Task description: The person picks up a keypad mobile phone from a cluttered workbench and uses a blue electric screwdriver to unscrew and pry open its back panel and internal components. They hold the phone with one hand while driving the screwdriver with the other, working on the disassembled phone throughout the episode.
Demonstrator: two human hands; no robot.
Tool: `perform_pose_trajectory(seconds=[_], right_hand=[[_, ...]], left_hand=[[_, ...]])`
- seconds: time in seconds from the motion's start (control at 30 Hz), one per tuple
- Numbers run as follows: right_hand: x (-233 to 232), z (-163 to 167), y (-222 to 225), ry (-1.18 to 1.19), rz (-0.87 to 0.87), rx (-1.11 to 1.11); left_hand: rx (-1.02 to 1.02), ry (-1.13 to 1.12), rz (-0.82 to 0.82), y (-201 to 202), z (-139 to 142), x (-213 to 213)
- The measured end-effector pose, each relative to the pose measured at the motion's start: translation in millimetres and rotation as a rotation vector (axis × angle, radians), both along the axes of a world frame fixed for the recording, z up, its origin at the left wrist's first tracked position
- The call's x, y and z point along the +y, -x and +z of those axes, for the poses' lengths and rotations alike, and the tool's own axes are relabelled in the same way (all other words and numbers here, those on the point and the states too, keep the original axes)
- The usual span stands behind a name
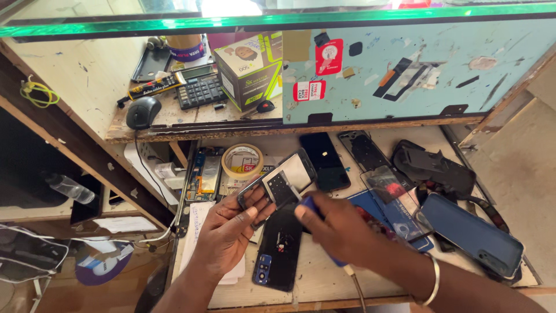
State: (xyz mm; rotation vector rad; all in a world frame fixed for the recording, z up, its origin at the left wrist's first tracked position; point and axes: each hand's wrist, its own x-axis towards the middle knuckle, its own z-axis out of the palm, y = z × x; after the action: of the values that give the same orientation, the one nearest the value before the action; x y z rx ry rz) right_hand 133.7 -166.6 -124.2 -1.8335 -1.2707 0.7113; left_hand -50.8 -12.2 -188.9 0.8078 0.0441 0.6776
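Observation:
My left hand [229, 232] holds a black phone frame with a screen [278, 179] over the wooden bench, thumb on its lower edge. My right hand [336, 229] grips a small blue tool [308, 204] whose tip meets the frame's right side; a metal bangle circles that wrist. Under both hands lies a black phone back with a blue camera block [279, 249]. Beside the frame rests a dark phone [325, 161].
A tape roll [242, 160] and an opened phone board [204, 174] lie at left. A blue phone [472, 235], a clear screen protector [394, 200] and black holders [431, 168] lie at right. The shelf above carries a mouse [143, 112], calculator [201, 91] and box [250, 71].

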Motion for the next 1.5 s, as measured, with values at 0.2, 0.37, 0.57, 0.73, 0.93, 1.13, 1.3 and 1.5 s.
perform_pose_trajectory(seconds=[0.2, 0.37, 0.57, 0.73, 0.93, 1.13, 1.3, 1.5], right_hand=[[-4, -6, 5, -0.317, 0.261, -0.19], [1, 1, -9, -0.009, -0.036, -0.016], [7, 2, -28, -0.258, -0.277, -0.251], [12, -9, -47, -0.179, -0.105, 0.402], [21, -25, -40, -0.208, -0.234, 0.794], [17, -30, -21, -0.136, -0.09, 0.619], [7, -20, -22, -0.061, 0.0, 0.674], [-6, -1, -4, -0.072, 0.187, 0.161]], left_hand=[[-0.017, -0.003, -0.015, 0, 4, -1], [0.027, 0.003, 0.057, 2, 9, 3], [0.142, -0.045, 0.244, 6, 4, 15], [0.143, 0.037, 0.174, 6, 11, 13], [-0.046, -0.029, 0.055, 11, 38, -3], [0.216, -0.062, 0.196, -4, 30, -5], [0.536, -0.444, 0.51, 5, 29, -3], [0.884, -1.012, 0.612, 7, 43, -20]])
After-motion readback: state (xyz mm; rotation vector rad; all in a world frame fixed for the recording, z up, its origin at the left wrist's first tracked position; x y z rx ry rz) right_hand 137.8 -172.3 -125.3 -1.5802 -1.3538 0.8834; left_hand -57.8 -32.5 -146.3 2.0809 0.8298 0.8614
